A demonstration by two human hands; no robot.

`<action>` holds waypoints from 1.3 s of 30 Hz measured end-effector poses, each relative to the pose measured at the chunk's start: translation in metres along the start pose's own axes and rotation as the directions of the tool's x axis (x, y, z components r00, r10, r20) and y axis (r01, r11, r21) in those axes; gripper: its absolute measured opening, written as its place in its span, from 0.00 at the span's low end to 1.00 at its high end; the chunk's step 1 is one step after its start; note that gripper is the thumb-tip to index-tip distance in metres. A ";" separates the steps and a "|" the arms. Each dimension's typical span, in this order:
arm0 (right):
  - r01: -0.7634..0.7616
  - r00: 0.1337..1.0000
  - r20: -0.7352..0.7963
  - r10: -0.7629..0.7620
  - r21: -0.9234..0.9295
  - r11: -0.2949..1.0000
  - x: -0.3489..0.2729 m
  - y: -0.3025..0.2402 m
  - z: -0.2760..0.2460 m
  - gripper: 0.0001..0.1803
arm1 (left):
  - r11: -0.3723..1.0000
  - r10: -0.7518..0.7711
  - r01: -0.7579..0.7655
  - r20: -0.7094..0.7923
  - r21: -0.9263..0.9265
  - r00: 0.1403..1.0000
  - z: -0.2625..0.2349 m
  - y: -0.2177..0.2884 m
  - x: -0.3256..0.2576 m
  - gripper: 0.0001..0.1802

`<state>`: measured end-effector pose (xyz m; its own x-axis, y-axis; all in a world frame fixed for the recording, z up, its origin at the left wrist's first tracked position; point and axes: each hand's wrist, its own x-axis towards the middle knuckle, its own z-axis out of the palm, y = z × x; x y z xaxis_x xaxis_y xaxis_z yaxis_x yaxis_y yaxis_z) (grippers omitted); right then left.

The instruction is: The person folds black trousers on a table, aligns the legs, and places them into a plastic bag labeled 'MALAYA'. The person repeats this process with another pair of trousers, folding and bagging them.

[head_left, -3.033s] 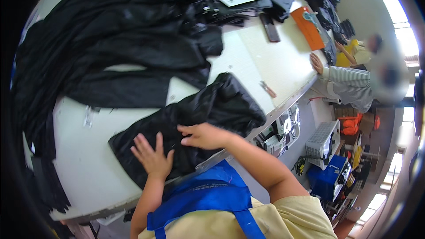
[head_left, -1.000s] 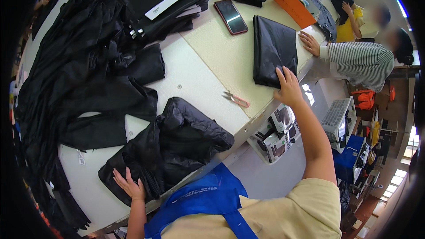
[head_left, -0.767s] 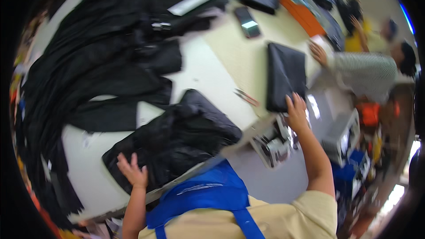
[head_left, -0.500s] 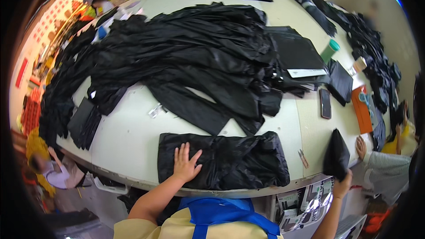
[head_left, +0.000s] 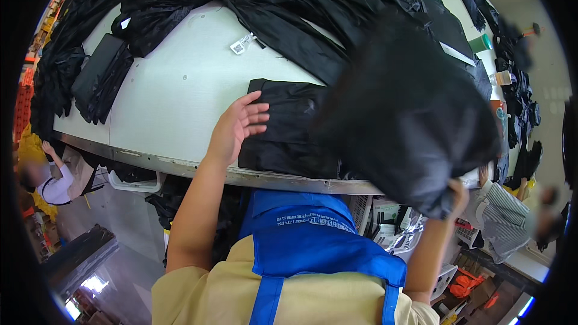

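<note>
The left hand [head_left: 236,126] lies flat, fingers spread, on the folded black garment [head_left: 289,129] at the near edge of the white table [head_left: 180,96]. The right hand [head_left: 457,195] grips a black bag [head_left: 409,120], lifted over the garment's right end.

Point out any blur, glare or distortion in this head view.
Head view: the black bag lifted by the right hand is smeared with motion blur; the left hand on the folded black garment is sharp; the table edge bows with fisheye; no glare.
</note>
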<state>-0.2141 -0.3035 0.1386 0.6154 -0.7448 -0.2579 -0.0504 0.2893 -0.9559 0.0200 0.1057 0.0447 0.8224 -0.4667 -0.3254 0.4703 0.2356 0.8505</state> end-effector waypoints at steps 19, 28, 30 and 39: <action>0.403 0.868 0.475 0.143 -0.844 0.354 0.051 0.149 0.146 0.43 | 0.480 0.280 0.023 -0.177 0.877 0.944 -0.008 -0.107 -0.042 0.40; 0.500 0.678 0.539 0.500 -0.837 0.223 0.114 0.095 0.146 0.43 | 0.245 0.001 -0.559 0.577 0.792 0.817 0.105 -0.020 -0.001 0.30; 0.558 0.652 0.592 0.474 -0.798 0.228 0.114 0.100 0.136 0.41 | 0.032 0.115 -0.718 0.711 0.695 0.693 0.136 -0.047 0.048 0.32; 0.108 0.983 0.145 0.109 -0.950 0.293 0.294 0.071 0.015 0.55 | -0.114 -0.292 -0.782 0.732 0.612 0.615 0.160 -0.075 0.091 0.41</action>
<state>-0.0245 -0.4926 -0.0031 0.7139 -0.6134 -0.3378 -0.6958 -0.5668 -0.4413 0.0080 -0.0910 0.0173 0.1344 -0.9802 -0.1457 -0.8931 -0.1835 0.4108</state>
